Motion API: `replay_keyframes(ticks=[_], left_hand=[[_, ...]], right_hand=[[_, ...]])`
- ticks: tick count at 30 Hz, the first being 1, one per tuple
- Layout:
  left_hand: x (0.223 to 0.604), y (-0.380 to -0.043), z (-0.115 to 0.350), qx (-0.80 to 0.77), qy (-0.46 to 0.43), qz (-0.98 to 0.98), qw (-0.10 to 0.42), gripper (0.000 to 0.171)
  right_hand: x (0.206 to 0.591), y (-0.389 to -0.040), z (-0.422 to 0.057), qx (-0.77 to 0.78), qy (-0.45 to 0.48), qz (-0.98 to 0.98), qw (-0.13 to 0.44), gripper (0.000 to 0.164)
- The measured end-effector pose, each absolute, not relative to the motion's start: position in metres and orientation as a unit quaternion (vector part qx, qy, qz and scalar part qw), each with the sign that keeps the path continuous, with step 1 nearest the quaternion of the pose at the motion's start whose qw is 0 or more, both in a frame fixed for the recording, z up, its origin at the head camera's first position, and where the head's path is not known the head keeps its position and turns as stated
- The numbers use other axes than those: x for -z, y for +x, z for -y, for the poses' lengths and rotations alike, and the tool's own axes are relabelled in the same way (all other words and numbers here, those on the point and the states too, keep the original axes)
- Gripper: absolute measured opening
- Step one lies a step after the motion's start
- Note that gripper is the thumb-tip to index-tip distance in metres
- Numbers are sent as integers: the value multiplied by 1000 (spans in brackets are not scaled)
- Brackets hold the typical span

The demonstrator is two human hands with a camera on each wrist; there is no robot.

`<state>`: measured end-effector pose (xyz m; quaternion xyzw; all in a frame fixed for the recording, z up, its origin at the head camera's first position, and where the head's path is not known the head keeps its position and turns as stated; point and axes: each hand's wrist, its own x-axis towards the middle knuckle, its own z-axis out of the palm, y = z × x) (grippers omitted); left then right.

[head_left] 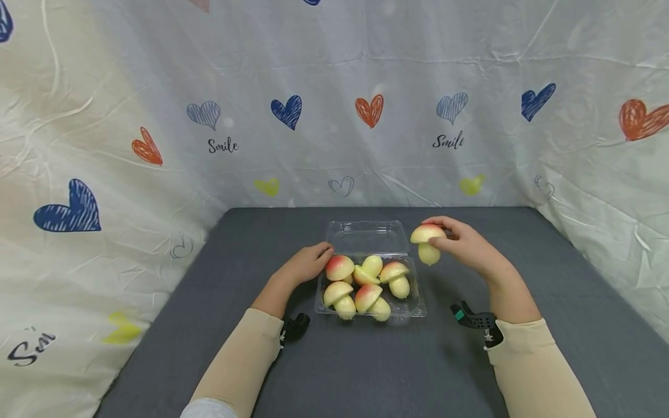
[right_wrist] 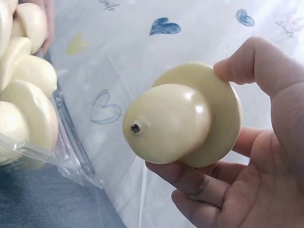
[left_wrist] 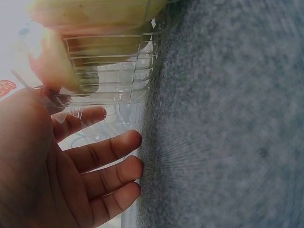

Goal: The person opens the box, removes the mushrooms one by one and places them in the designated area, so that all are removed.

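My right hand holds up a glossy mushroom-shaped piece, thumb on its cap and fingers below. It is pale yellow with a red blush on the cap and a small dark spot at the stem's end. Several like pieces lie in a clear plastic clamshell box, which has its lid folded back. At the box's left rim, my left hand pinches the edge between thumb and index finger. In the left wrist view, its other fingers reach down along the dark cloth, beside the box.
A dark grey cloth covers the table. White curtains printed with hearts hang behind and at both sides. Each wrist wears a black strap; the right strap carries a green mark.
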<state>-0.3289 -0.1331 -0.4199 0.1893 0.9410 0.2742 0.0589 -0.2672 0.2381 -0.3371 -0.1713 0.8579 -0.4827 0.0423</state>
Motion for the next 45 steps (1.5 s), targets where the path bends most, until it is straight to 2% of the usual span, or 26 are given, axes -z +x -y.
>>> replay_keyframes(ticks=[9,17,45], left_hand=[[421,-329,133,-278,187,-941,58,44],[421,-330,133,-276,187,-941,56,45],[420,-329,133,-273,187,-942,54,45]], right_hand=[[343,-271,-239,473,-118,-873,33,57],[348,-275,-241,479,-87,-873,25,57],[377,-288,-232,385,-50,-919,69,63]])
